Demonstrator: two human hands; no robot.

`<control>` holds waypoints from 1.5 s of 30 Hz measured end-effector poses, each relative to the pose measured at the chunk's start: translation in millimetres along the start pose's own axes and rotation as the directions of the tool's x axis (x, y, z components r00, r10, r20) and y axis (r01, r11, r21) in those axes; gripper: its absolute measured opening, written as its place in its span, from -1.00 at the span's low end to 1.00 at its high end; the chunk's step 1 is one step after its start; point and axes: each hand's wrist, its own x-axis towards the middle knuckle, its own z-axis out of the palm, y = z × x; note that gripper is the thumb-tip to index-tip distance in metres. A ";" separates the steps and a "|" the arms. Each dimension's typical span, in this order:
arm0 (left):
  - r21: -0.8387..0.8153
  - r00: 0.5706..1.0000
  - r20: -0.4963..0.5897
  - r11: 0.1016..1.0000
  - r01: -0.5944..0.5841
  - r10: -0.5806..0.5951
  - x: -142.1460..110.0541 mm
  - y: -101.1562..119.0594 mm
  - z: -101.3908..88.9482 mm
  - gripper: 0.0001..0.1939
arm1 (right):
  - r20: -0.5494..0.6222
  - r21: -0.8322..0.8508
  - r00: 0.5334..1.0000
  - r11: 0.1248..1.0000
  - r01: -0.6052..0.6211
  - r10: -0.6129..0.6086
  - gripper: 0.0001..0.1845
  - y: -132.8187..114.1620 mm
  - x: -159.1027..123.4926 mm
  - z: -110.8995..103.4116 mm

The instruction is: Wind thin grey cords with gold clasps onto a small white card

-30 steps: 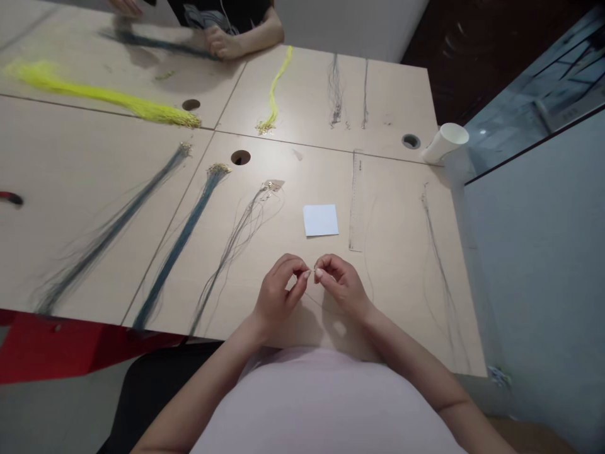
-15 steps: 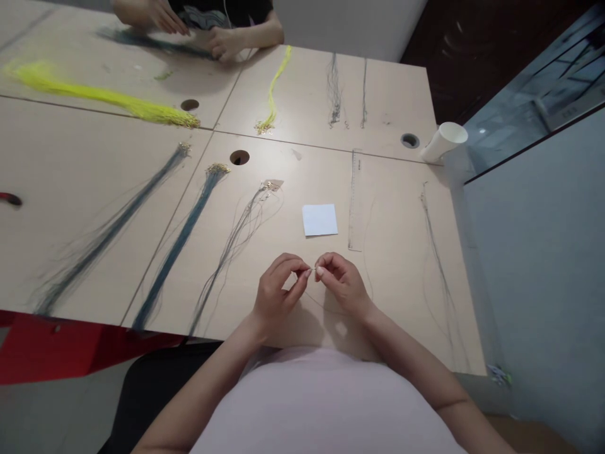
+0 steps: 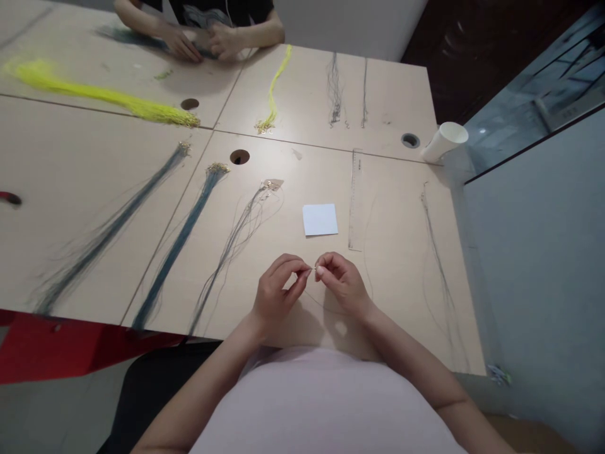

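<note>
My left hand (image 3: 282, 287) and my right hand (image 3: 344, 284) meet fingertip to fingertip above the table, both pinched. A thin fishing line (image 3: 326, 308) is in my left fingertips and loops under my right hand across the table. Between my right thumb and finger is a tiny metallic piece, apparently a fish hook (image 3: 316, 269), mostly hidden. Just beyond my hands lie a white paper card (image 3: 320, 219) and a clear ruler (image 3: 354, 202). To the left is a loose bundle of grey lines (image 3: 231, 243) with small hooks at its far end.
Blue-green line bundles (image 3: 182, 236) lie left, a yellow bundle (image 3: 108, 96) farther back. A thin bundle (image 3: 437, 249) lies right. A white cup (image 3: 445, 142) stands by the right edge. Across the table, a co-worker's hands (image 3: 203, 44) handle dark lines. The table has round holes (image 3: 239, 157).
My hands have stayed almost still, pinched together. Across the table, one hand of the co-worker has come down onto the dark lines.
</note>
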 end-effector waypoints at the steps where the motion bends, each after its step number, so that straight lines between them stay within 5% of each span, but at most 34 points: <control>1: -0.001 1.000 0.001 1.000 -0.003 0.003 0.0 -0.1 0.0 -0.88 | 0.000 -0.001 1.000 1.000 -0.002 0.002 -0.89 -0.1 0.0 0.0; 25: 0.014 0.999 0.044 1.000 0.019 -0.020 -0.8 -0.2 -0.7 -0.91 | 0.004 -0.016 1.000 1.000 -0.004 0.005 -0.88 -0.7 -0.7 0.6; 45: 0.018 0.999 -0.021 0.999 0.034 -0.033 -1.5 2.3 1.5 -0.92 | -0.013 0.009 1.000 1.000 -0.014 0.014 -0.88 0.9 -0.3 1.4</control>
